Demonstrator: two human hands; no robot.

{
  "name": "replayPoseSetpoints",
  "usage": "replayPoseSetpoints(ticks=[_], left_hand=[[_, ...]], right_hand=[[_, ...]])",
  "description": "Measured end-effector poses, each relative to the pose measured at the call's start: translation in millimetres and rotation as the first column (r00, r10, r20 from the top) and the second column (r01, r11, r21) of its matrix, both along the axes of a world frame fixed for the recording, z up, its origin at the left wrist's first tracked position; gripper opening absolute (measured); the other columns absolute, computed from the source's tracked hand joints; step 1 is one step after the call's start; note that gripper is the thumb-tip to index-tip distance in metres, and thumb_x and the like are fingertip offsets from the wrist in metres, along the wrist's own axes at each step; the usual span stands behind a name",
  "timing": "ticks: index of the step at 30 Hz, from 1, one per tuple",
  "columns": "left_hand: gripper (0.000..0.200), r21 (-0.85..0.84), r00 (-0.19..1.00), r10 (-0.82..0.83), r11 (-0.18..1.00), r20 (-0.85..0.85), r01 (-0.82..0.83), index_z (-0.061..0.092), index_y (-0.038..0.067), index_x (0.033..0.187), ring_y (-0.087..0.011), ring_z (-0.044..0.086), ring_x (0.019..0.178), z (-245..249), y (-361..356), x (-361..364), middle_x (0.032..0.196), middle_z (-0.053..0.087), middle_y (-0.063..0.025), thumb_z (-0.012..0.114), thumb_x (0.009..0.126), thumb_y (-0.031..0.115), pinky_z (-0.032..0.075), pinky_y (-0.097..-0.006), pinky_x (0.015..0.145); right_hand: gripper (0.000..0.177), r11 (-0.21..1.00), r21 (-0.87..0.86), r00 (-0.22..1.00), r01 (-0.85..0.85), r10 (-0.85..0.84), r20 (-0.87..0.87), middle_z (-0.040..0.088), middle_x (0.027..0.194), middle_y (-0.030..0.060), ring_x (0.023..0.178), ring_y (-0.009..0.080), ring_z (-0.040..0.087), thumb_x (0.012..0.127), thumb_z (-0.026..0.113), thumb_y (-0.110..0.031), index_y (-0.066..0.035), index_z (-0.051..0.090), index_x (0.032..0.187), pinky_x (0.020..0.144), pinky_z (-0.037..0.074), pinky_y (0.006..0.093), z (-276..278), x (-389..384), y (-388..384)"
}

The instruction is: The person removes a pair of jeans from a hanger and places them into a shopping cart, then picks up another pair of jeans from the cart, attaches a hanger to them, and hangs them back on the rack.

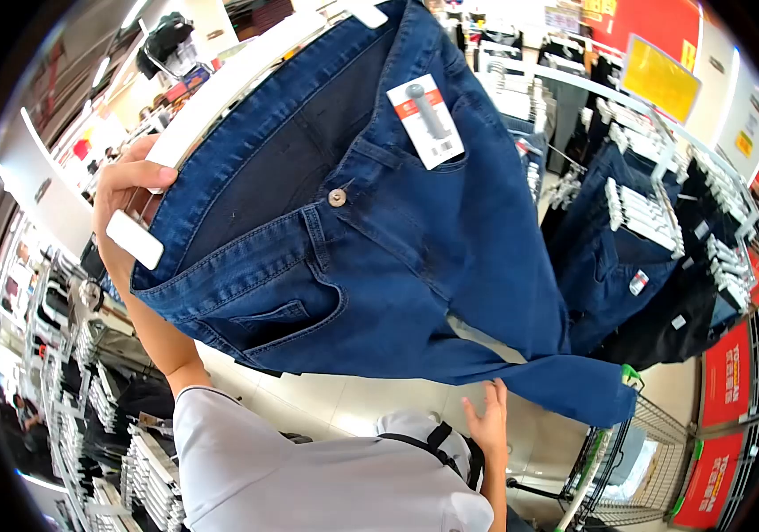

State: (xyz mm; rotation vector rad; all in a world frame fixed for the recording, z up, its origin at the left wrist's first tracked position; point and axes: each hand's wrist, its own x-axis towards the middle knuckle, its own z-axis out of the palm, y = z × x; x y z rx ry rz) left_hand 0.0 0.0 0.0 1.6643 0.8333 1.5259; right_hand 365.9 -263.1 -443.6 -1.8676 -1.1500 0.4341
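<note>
A pair of dark blue jeans [503, 239] hangs across the middle of the view from a white hanger [193, 133]. My left hand [136, 177] is closed round the hanger near its lower end, beside a white clip [135, 239] on the waistband. A white and red tag [426, 121] is attached at the front pocket. The waistband is turned towards me, and its button shows. Below the trouser legs is my right hand [488, 415], its fingers spread, with the fingertips at the edge of the denim. Whether they touch it I cannot tell.
Racks of jeans [614, 248] on white hangers stand at the right. More clothes on hangers [136, 470] line the left. A shopping cart [654, 452] is at the lower right, near red signs [727, 377]. A yellow sign [660, 78] stands above the right rack.
</note>
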Motion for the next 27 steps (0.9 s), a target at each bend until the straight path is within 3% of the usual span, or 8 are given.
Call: replayPoseSetpoints(ticks=[2,5,6,7,10,13,21,27], left_hand=[[0.045,-0.144,0.990,0.000,0.989,0.143,0.021,0.072,-0.002,0.116,-0.0154,0.063,0.109,-24.2,-16.6,5.2,0.120,0.070,-0.0077,0.075,0.073,0.011,0.044,-0.0209,0.099],[0.042,0.055,0.994,0.108,0.993,0.008,-0.109,0.072,-0.002,0.114,-0.0147,0.063,0.106,-30.8,-16.9,-30.5,0.116,0.070,-0.0081,0.075,0.073,0.009,0.044,-0.0216,0.096],[0.041,0.020,0.992,0.051,0.999,-0.112,-0.049,0.072,-0.002,0.113,-0.0138,0.062,0.104,-9.4,-12.6,-32.6,0.113,0.070,-0.0073,0.075,0.073,0.010,0.043,-0.0217,0.094],[0.041,-0.195,0.990,0.064,0.977,-0.124,-0.088,0.072,-0.003,0.112,-0.0127,0.062,0.098,-11.0,-10.6,-33.9,0.106,0.070,-0.0068,0.076,0.074,0.011,0.044,-0.0211,0.087],[0.037,-0.322,0.919,-0.241,0.937,-0.312,0.137,0.072,-0.005,0.107,-0.0095,0.060,0.075,-18.6,13.5,-39.6,0.089,0.069,-0.0048,0.077,0.074,0.013,0.044,-0.0219,0.067],[0.029,-0.445,0.727,-0.455,0.866,-0.514,0.228,0.073,-0.002,0.099,-0.0099,0.060,0.065,-14.2,22.4,-22.6,0.082,0.069,-0.0033,0.075,0.078,0.017,0.045,-0.0248,0.059],[0.027,-0.625,0.448,-0.753,0.654,-0.482,0.427,0.074,-0.002,0.096,-0.0100,0.062,0.066,-48.0,50.8,54.7,0.079,0.069,-0.0038,0.077,0.075,0.015,0.047,-0.0256,0.059],[0.023,-0.683,0.285,-0.850,0.525,-0.443,0.508,0.075,-0.004,0.098,-0.0093,0.062,0.064,-42.2,52.1,102.4,0.077,0.070,-0.0059,0.078,0.078,0.007,0.047,-0.0251,0.058]], right_hand=[[0.054,0.981,0.002,0.979,-0.196,0.195,0.065,0.040,0.156,0.0209,0.131,0.0403,0.053,0.088,0.078,-0.013,-0.003,0.058,0.137,0.099,0.052,0.0427,16.7,37.7,3.8],[0.053,0.953,0.015,0.953,-0.302,0.302,0.015,0.043,0.153,0.0232,0.134,0.0415,0.052,0.088,0.077,-0.010,0.001,0.058,0.136,0.109,0.045,0.0439,48.4,-12.4,58.5],[0.052,0.942,-0.015,0.940,-0.335,0.333,-0.073,0.043,0.153,0.0231,0.135,0.0412,0.051,0.089,0.076,-0.011,0.000,0.058,0.136,0.109,0.045,0.0431,53.2,-43.0,46.5],[0.052,0.939,-0.032,0.939,-0.344,0.343,-0.028,0.043,0.153,0.0231,0.135,0.0412,0.051,0.089,0.076,-0.011,0.000,0.058,0.136,0.109,0.045,0.0431,54.8,-20.5,56.8],[0.051,0.924,-0.001,0.915,-0.382,0.379,0.142,0.041,0.156,0.0207,0.133,0.0363,0.053,0.090,0.076,-0.013,-0.005,0.058,0.137,0.098,0.052,0.0401,63.4,-4.3,77.1],[0.050,0.917,-0.024,0.915,-0.399,0.400,0.045,0.041,0.154,0.0204,0.134,0.0374,0.052,0.090,0.076,-0.010,-0.005,0.058,0.136,0.103,0.051,0.0408,98.9,-18.2,76.8],[0.051,0.912,0.252,0.891,-0.324,0.205,0.406,0.049,0.150,0.0179,0.133,0.0373,0.055,0.087,0.080,-0.010,-0.007,0.061,0.135,0.106,0.048,0.0417,233.4,21.4,123.9],[0.048,0.861,0.370,0.795,-0.350,0.063,0.603,0.054,0.144,0.0188,0.129,0.0385,0.055,0.093,0.076,-0.025,-0.004,0.062,0.134,0.110,0.043,0.0432,300.2,32.3,165.4]])
